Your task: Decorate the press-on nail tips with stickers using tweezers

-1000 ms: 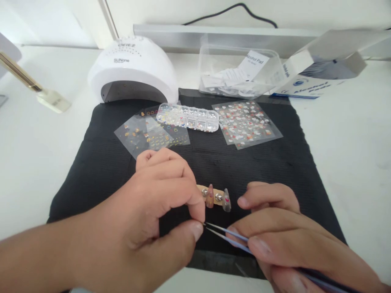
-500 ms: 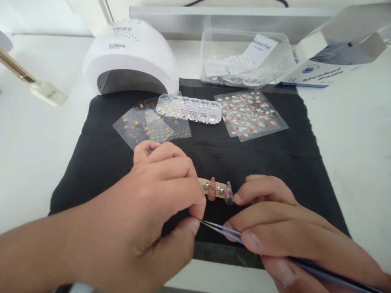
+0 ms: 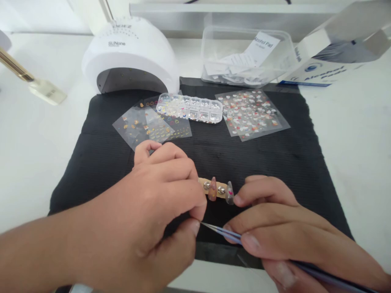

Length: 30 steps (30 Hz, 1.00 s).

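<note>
Black mat underlies both hands: right hand pinches tweezers pointing left into left hand pinch, perhaps on a sticker; nail strip just behind

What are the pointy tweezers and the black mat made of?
The tweezers, pinched in the right hand, look like thin painted metal: slim, straight, bluish, slightly shiny. The mat looks like soft paper or cloth: dull black with fine ribbed lines.
</note>
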Motion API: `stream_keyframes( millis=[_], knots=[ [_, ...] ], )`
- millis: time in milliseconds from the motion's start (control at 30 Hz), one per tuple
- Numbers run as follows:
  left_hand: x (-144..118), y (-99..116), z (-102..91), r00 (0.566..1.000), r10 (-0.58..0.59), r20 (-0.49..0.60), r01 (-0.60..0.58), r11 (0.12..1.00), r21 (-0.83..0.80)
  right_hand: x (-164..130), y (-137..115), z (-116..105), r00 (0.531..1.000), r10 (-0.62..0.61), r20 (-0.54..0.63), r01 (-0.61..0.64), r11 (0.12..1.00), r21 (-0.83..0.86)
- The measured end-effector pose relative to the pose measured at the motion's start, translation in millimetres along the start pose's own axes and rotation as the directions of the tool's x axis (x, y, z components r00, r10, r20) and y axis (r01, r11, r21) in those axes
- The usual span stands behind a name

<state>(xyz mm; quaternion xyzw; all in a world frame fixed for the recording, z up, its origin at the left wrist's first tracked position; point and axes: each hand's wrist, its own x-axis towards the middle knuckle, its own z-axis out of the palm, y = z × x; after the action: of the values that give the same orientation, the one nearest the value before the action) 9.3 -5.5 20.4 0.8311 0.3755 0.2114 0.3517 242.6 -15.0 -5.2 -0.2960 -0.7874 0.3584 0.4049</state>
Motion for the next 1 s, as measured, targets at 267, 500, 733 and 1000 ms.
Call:
stream_keyframes(
  millis=[267,500,733,1000],
  knots=[
    [-1,-1,1.4,0.996,0.038,-0.078,-0.036,0.999,0.031,-5,-1,3,0.998,0.011,-0.060,-0.010,1.000,0.010],
    [-6,-7,3.1,0.982,0.095,-0.166,-0.077,0.991,0.112,-13,7,-3,0.995,0.069,-0.077,-0.063,0.995,0.081],
    [-7,-13,0.2,0.987,0.113,-0.115,-0.087,0.975,0.205,-9,12,-9,0.966,0.254,-0.039,-0.244,0.954,0.174],
    [-2,-13,9.4,0.978,0.083,-0.189,-0.020,0.950,0.312,-2,23,-9,0.950,0.312,0.018,-0.303,0.903,0.306]
  ],
)
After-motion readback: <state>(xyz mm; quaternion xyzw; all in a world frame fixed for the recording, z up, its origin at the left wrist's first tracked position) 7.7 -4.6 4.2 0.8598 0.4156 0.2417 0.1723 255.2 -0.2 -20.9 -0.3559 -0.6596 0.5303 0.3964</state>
